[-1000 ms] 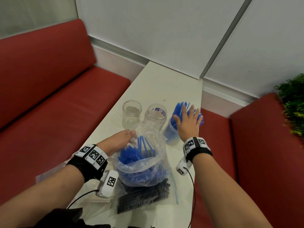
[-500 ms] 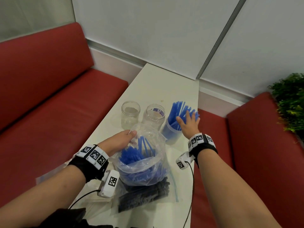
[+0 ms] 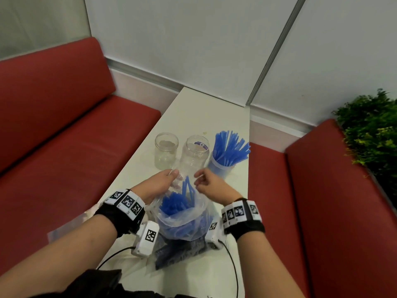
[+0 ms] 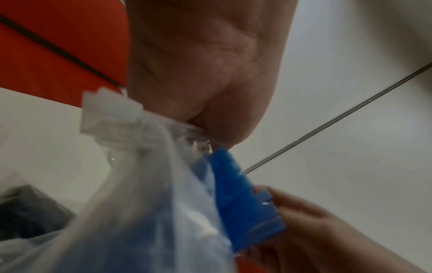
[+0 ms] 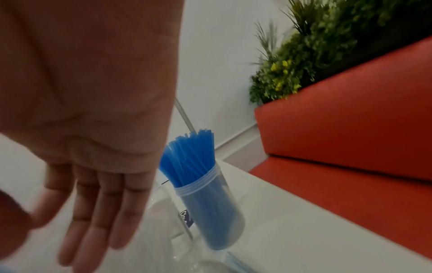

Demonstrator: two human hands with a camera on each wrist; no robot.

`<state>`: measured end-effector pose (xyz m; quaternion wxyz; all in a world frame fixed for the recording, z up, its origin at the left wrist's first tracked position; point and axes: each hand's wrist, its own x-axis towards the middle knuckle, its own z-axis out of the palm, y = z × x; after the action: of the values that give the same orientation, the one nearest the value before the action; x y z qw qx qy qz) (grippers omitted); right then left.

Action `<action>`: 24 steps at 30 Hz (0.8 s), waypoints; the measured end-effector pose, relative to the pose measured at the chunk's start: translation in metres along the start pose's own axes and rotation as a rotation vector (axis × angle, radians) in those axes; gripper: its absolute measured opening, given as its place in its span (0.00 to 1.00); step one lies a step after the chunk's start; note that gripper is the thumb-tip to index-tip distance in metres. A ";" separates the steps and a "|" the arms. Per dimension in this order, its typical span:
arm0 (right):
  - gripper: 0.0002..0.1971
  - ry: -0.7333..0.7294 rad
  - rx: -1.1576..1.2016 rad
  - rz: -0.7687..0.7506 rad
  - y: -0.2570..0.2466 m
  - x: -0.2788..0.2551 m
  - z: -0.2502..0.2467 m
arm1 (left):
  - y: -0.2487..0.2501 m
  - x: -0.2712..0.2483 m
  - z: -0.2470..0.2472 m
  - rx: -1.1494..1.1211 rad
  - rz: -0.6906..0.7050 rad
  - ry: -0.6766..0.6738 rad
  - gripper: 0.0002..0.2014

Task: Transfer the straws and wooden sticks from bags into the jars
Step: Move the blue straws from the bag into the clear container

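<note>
Red padded benches [image 3: 64, 134] flank our narrow white table [image 3: 206, 112], with a grey panelled wall at 12 o'clock and a green leafy plant [image 3: 373, 134] at 2 o'clock.

Working from 9 o'clock across, our left hand [image 3: 156, 186] pinches the rim of the clear plastic bag of blue straws [image 3: 182, 214], holding its mouth up. Beyond it stand 2 empty clear jars: the short round one [image 3: 166, 150] at 11 o'clock and the taller one [image 3: 194, 155] just beside it. Our right hand [image 3: 211, 187] sits at the bag's opposite rim, fingers loosely curled; the wrist view shows them nearly straight and holding nothing we can see. At 1 o'clock stands the clear plastic jar packed with blue straws [image 3: 225, 155].

We judge the risks so: the thin rim could slip from the left pinch and let the bag slump, spilling straws, and a wide grab could knock the tall empty jar standing just behind the bag.

Under the straw bag lies a flat bag of dark sticks [image 3: 178, 250], largely hidden. Both wrist views are blurred, so whether the right fingertips touch plastic we cannot tell.
</note>
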<state>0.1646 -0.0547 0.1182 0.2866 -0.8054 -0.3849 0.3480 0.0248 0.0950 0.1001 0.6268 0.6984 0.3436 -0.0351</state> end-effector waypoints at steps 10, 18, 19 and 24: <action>0.49 -0.120 0.111 -0.043 0.010 -0.022 0.066 | 0.000 -0.015 0.005 -0.142 0.092 0.010 0.23; 0.12 0.370 0.294 -0.016 0.017 -0.024 0.083 | -0.006 -0.024 -0.019 0.004 -0.205 -0.201 0.44; 0.12 0.424 0.361 -0.008 0.017 -0.026 0.083 | -0.009 -0.027 -0.022 -0.025 -0.244 -0.248 0.44; 0.14 0.496 0.398 -0.052 0.006 -0.023 0.077 | -0.004 -0.029 -0.025 -0.152 -0.152 -0.254 0.27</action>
<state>0.0962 -0.0612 0.0760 0.5327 -0.7835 -0.2481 0.2020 -0.0093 0.1046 0.1157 0.7118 0.6107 0.3154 -0.1443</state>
